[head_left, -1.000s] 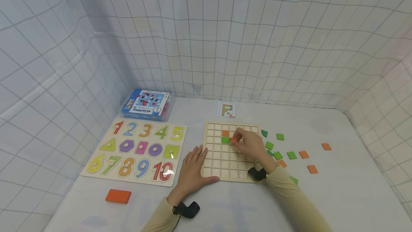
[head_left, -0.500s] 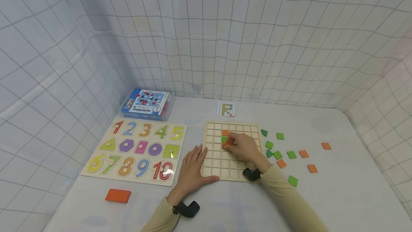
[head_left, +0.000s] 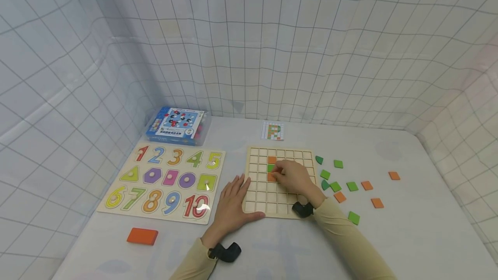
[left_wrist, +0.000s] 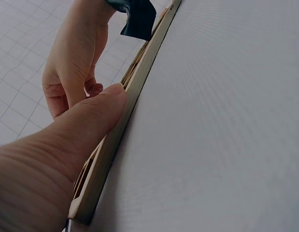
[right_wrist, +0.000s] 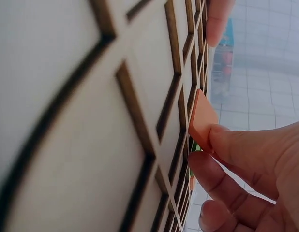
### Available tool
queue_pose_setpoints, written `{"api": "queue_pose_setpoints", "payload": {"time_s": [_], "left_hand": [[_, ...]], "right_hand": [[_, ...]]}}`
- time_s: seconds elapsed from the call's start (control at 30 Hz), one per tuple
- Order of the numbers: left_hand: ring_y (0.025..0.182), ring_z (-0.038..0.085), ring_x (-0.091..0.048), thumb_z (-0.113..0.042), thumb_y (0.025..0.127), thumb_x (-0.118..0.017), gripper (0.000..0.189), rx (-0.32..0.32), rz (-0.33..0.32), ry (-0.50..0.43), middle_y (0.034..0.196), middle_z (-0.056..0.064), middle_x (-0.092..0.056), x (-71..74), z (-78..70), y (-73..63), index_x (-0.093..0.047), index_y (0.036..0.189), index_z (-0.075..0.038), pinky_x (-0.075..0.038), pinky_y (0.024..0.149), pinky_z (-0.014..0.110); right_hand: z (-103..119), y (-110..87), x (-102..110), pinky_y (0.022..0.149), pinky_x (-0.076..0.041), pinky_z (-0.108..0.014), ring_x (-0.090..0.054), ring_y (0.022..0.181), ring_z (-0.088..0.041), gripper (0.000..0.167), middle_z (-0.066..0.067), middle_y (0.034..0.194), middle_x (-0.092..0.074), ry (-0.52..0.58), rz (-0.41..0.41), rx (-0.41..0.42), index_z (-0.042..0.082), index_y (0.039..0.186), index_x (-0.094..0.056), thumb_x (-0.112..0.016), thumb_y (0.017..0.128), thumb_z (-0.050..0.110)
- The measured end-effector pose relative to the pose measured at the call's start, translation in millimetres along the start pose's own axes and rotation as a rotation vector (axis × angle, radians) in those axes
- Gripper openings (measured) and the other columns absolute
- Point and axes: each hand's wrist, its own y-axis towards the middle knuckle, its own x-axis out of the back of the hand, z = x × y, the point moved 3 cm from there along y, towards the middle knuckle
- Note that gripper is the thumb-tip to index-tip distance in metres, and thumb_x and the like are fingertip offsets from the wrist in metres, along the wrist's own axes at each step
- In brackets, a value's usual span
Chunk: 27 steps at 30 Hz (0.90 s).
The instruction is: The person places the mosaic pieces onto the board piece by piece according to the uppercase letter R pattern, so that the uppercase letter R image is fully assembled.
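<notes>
Your right hand [head_left: 294,178]: fingers pinch tilted orange tile [right_wrist: 201,115] at board [head_left: 260,196]. Your left hand [head_left: 232,208], fingers slightly spread, spans board's near left corner.

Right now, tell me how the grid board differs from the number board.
The grid board is divided into square cells; the number board carries colourful numerals and shapes. The left hand rests on the grid board's edge, while no hand touches the number board. In the head view, the number board looks wider than the grid board. Both are pale boards lying flat on the table.
</notes>
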Motion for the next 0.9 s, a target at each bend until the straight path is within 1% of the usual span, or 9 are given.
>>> {"api": "queue_pose_setpoints", "payload": {"time_s": [0.23, 0.4, 0.63, 0.9], "left_hand": [[0.141, 0.027, -0.016, -0.066, 0.069, -0.070, 0.104, 0.021, 0.017, -0.001, 0.152, 0.013, -0.027, -0.3, -0.3, 0.1, -0.035, 0.147, -0.007, -0.013, 0.112, 0.046], [0.141, 0.028, -0.016, -0.065, 0.069, -0.070, 0.103, 0.021, 0.016, -0.003, 0.152, 0.014, -0.028, 0.6, -1.1, -0.1, -0.036, 0.146, -0.006, -0.014, 0.112, 0.047], [0.141, 0.027, -0.015, -0.066, 0.069, -0.070, 0.104, 0.030, 0.024, -0.001, 0.152, 0.013, -0.027, 0.2, -0.9, 0.1, -0.035, 0.147, -0.007, -0.012, 0.113, 0.046], [0.141, 0.027, -0.015, -0.066, 0.069, -0.069, 0.104, 0.028, 0.022, 0.002, 0.152, 0.013, -0.027, -0.5, -0.2, 0.5, -0.035, 0.147, -0.007, -0.012, 0.113, 0.045]], "right_hand": [[3.4, -0.8, 0.9, 0.061, -0.049, -0.030, -0.060, 0.072, -0.011, 0.009, 0.010, 0.077, -0.063, -0.028, -0.013, 0.003, 0.020, 0.079, -0.066, -0.071, 0.087, 0.021], [3.4, -0.9, 0.5, 0.062, -0.049, -0.031, -0.060, 0.073, -0.011, 0.010, 0.009, 0.077, -0.062, -0.041, -0.004, 0.008, 0.019, 0.079, -0.065, -0.070, 0.087, 0.020], [2.6, -0.4, 1.9, 0.057, -0.045, -0.029, -0.051, 0.064, -0.008, 0.009, 0.009, 0.075, -0.059, -0.042, 0.029, -0.002, 0.020, 0.080, -0.065, -0.069, 0.088, 0.019], [-0.9, -0.4, 2.6, 0.057, -0.043, -0.028, -0.050, 0.064, -0.008, 0.008, 0.011, 0.073, -0.057, -0.028, 0.031, 0.001, 0.021, 0.079, -0.067, -0.070, 0.087, 0.022]]}}
